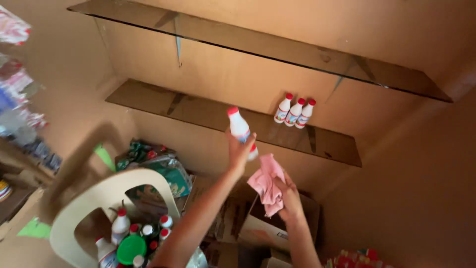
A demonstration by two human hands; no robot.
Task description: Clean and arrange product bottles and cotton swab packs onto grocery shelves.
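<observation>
Low and left of the raised grip, a cream plastic chair [101,198] holds a cluster of red-capped white bottles [120,224] and a green lid [131,246], with a green packet [171,171] just behind. The left hand [239,151] is closed around a white bottle with a red cap [240,126], lifted before the lower glass shelf [198,111]. Just right and below it, the right hand [289,197] clutches a pink cloth [267,182] above an open cardboard box [260,228], contents unclear. Up and right, three matching bottles [295,112] stand touching on that shelf.
</observation>
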